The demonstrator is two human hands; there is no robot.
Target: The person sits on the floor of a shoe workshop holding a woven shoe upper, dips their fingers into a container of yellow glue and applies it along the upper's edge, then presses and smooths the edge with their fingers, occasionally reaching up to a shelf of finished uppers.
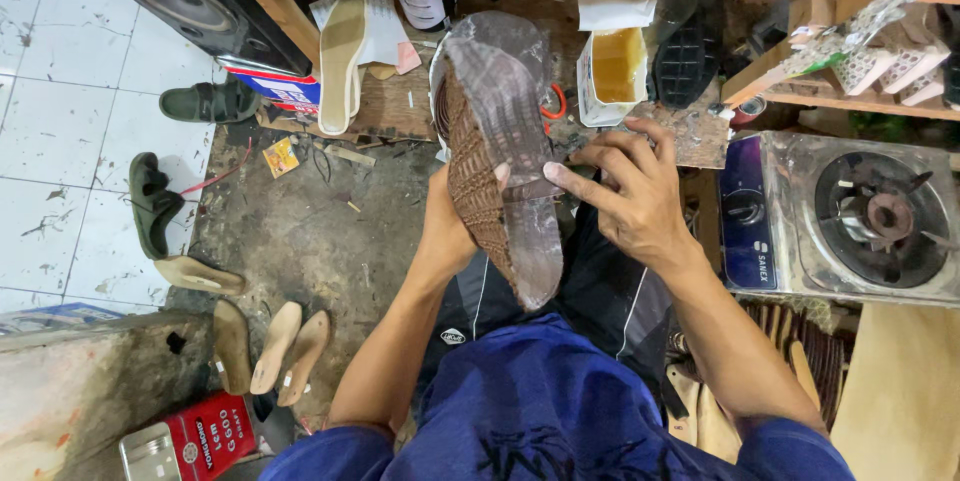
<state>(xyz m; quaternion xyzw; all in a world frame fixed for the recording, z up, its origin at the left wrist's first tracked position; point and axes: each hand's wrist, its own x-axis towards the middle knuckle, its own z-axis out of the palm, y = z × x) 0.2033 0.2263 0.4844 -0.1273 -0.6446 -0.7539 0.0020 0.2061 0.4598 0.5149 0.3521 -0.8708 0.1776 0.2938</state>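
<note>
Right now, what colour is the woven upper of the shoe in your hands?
Brown; the woven upper shows best in the head view, beside the shoe's grey sole.
</note>
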